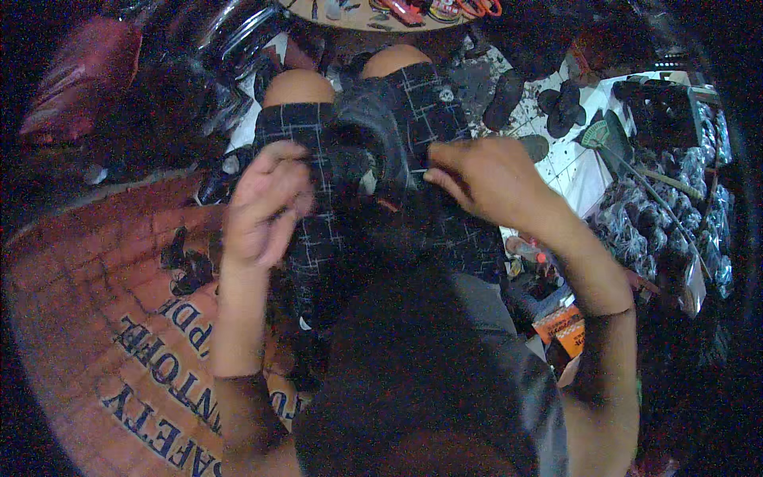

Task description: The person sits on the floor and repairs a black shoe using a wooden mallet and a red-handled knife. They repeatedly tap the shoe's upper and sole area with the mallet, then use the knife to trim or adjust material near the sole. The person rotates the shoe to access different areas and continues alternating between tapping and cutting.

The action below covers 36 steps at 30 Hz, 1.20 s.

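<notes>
A black curved item (pixel 369 131), possibly a shoe, rests in my lap between the knees; too dark to name for sure. My right hand (pixel 489 176) is above the right thigh, beside that item, thumb and index finger pinched together. A thin pale sliver (pixel 418 171) shows at its fingertips; whether it is a needle or thread I cannot make out. My left hand (pixel 274 203) is raised over the left thigh, blurred, with its fingers partly curled. What it holds, if anything, does not show. A small reddish spot (pixel 387 204) lies in the dark between my hands.
Ahead is a round wooden board (pixel 358 22) with tools and orange-handled items. Dark sandals (pixel 562 107) lie on the pale tiled floor. Plastic-wrapped goods (pixel 648 226) and a green fan-shaped thing (pixel 600 135) are at right, an orange box (pixel 561 330) nearer. A lettered orange banner (pixel 103 318) spreads left.
</notes>
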Available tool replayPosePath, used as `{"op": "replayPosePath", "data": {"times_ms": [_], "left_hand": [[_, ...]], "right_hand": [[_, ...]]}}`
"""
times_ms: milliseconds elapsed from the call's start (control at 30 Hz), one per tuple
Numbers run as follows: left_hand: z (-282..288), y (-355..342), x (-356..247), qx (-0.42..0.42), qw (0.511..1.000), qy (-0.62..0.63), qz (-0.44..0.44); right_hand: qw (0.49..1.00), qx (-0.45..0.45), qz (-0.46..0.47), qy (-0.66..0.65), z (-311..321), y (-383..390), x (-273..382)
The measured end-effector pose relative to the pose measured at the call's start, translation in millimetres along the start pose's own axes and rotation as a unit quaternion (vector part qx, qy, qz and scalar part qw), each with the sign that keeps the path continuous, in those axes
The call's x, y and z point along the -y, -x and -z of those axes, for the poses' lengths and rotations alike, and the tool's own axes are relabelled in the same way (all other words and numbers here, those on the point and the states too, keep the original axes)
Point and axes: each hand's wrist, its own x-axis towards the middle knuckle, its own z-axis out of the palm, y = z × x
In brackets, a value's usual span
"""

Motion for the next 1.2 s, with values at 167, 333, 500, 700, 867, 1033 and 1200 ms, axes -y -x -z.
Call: {"op": "replayPosePath", "data": {"times_ms": [167,333,500,700,867,1033,1200], "left_hand": [[47,26,-45,0.067,0.995,0.059,-0.053],[58,43,-58,0.034,0.753,-0.65,-0.091],[44,42,-64,0.068,0.826,-0.501,-0.25],[-14,-1,-12,0.011,0.805,-0.553,-0.217],[-22,-53,15,0.125,0.796,-0.588,-0.07],[-18,-68,10,0.236,0.767,-0.593,-0.069],[-20,-67,-3,0.265,0.753,-0.603,-0.002]], "right_hand": [[0.996,-0.089,-0.002,-0.005,-7,11,13],[0.996,-0.089,0.025,0.017,0,10,21],[0.995,-0.061,-0.008,0.075,-2,3,30],[0.994,-0.055,0.001,0.089,-4,0,32],[0.992,-0.07,-0.01,0.107,-8,-2,39],[0.993,-0.097,-0.048,0.04,-19,0,34],[0.994,-0.099,-0.047,-0.002,-22,2,28]]}}
